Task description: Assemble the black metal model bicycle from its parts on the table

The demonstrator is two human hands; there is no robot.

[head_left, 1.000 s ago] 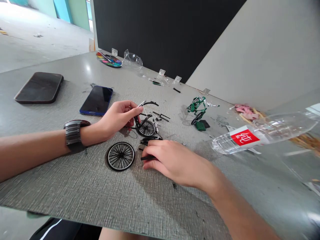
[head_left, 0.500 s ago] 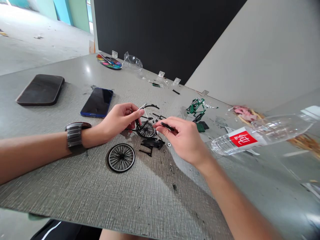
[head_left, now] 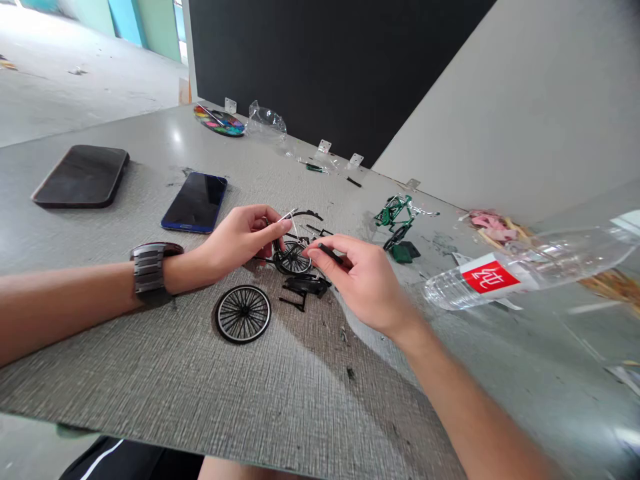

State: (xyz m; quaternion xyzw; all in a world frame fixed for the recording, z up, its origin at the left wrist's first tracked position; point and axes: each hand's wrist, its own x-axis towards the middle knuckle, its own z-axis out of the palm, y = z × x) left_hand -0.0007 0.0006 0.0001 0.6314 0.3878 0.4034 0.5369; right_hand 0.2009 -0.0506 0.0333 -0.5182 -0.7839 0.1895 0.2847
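Brought right hand (head_left: pixel 367 283), pinching a black stick (head_left: pixel 330 253), over from the loose parts (head_left: pixel 306 287) to the toy bike (head_left: pixel 294 258), clasped in left hand (head_left: pixel 243 237) beyond the loose wheel (head_left: pixel 243 314) and probably light, stiff but easily snapped, best held by its thicker tubes.

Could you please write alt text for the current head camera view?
A person's left hand holds a partly assembled black model bicycle at a grey table, while their right hand holds a short dark rod beside it. A loose spoked wheel lies nearby; a green model bicycle and a clear plastic bottle are to the right.
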